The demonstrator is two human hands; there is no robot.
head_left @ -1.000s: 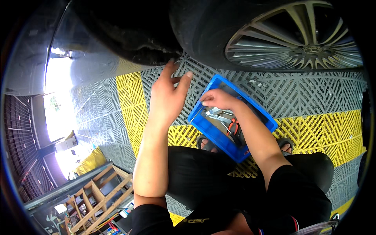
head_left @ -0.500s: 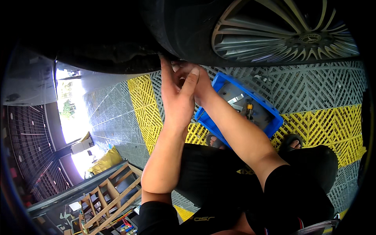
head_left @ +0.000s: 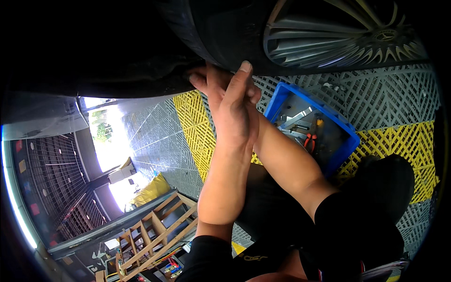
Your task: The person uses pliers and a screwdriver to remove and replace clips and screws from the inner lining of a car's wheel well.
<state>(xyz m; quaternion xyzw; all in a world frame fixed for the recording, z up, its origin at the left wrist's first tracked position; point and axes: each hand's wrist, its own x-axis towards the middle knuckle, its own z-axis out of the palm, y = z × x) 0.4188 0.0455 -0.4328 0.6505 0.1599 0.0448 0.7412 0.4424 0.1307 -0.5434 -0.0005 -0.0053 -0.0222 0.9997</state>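
Note:
My left hand [head_left: 229, 105] is raised to the dark lower edge of the car's wheel arch [head_left: 155, 77], beside the tyre [head_left: 225, 35]. Its thumb stands out, apart from the fingers, and nothing shows in its grasp; the fingertips fade into shadow. Behind it, my right hand [head_left: 255, 94] is mostly covered, with only a little of its curled fingers showing. What it touches or holds is hidden. The two wrists overlap.
A blue tray [head_left: 350, 129] on the grey and yellow grid floor [head_left: 394, 105] holds red-handled pliers [head_left: 310, 141], a metal strip [head_left: 296, 117] and other tools. The multi-spoke wheel [head_left: 324, 42] is above it. A wooden rack [head_left: 157, 225] stands lower left.
The view has shifted, so the tray and rack sit farther right. My left hand has turned, its thumb now pointing up towards the tyre, and it covers more of my right hand.

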